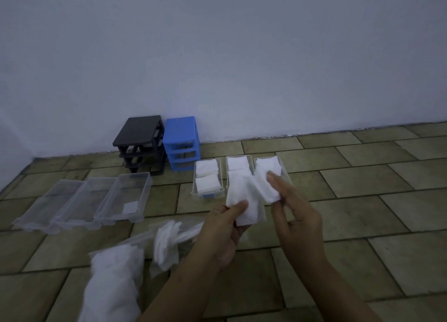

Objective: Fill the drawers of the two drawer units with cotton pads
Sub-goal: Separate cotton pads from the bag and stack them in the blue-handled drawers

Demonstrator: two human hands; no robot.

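My left hand (226, 227) grips a stack of white cotton pads (244, 195) above the tiled floor. My right hand (294, 209) pinches a smaller bunch of pads (269, 191) right beside that stack. Behind my hands stand three clear drawers holding pads: the left one (206, 195) with two piles, the middle one (238, 163) and the right one (281, 163). A black drawer frame (141, 137) and a blue drawer frame (181, 137) stand drawerless against the wall. Three clear drawers (125, 195) lie at the left; the nearest holds one pad.
Two clear plastic bags of cotton pads lie on the floor in front of me, one (167, 244) near my left hand and a bigger one (113, 280) at the lower left. The white wall (242, 55) rises just behind the frames.
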